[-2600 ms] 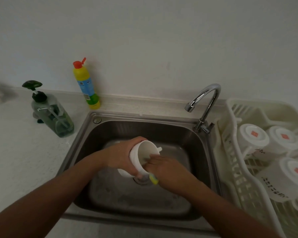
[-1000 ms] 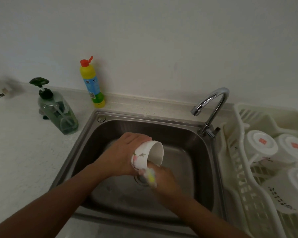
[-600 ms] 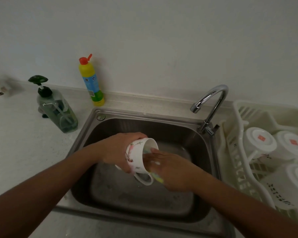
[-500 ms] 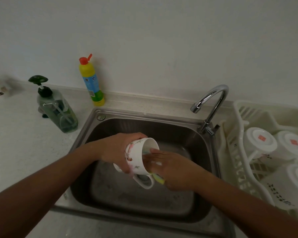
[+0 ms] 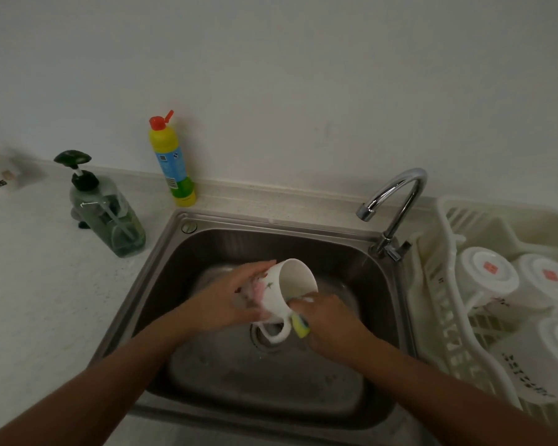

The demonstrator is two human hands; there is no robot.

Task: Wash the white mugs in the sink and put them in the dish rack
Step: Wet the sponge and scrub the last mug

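Over the steel sink (image 5: pixel 377 317) a white mug (image 5: pixel 290 288) with a small flower print lies tilted on its side, mouth toward the far right, handle hanging down. My left hand (image 5: pixel 229 304) grips the mug around its base end. My right hand (image 5: pixel 329 320) holds a yellow-green sponge (image 5: pixel 300 326) against the mug's rim and outer wall. The white dish rack (image 5: pixel 438 300) stands right of the sink with several white mugs (image 5: pixel 487 278) upside down in it.
A chrome faucet (image 5: pixel 397 201) arches over the sink's back right corner. A green pump soap bottle (image 5: pixel 110 214) and a yellow bottle with a red cap (image 5: pixel 171 162) stand on the counter at the back left. The drain (image 5: pixel 264 342) lies beneath the mug.
My right hand has drawn its fingers out of the mug's mouth and now rubs the sponge on the rim and outside. The mug's mouth has tipped up a little.
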